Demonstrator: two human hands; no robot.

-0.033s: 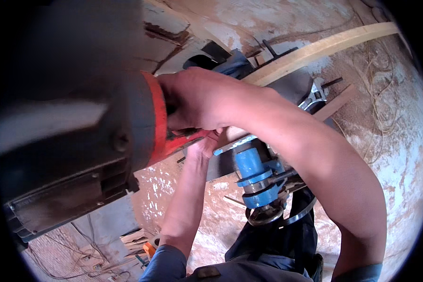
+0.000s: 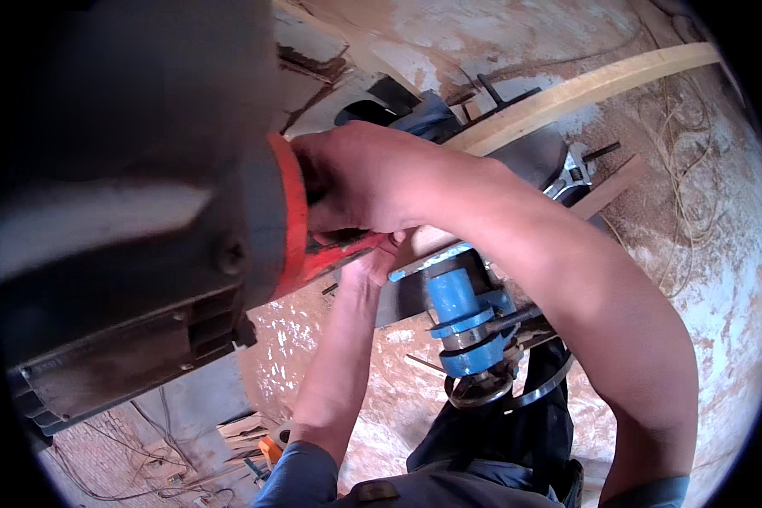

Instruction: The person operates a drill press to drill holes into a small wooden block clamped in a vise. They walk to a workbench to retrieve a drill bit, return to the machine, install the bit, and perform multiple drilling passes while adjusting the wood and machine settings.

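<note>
Red-banded machine just beside both hands

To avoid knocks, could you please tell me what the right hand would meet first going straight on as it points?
The right hand would probably meet the red rim first, though depth is unclear and the hand may pass beneath it.

Left forearm runs up nearly straight from the lower edge, left wrist leading into the left hand, fingers mostly out of sight, grip unreadable. Right arm bent hard at the elbow, right forearm reaching across to the person's left. Right hand sits just beyond the left, its fingers largely hidden, closure unclear.
</note>
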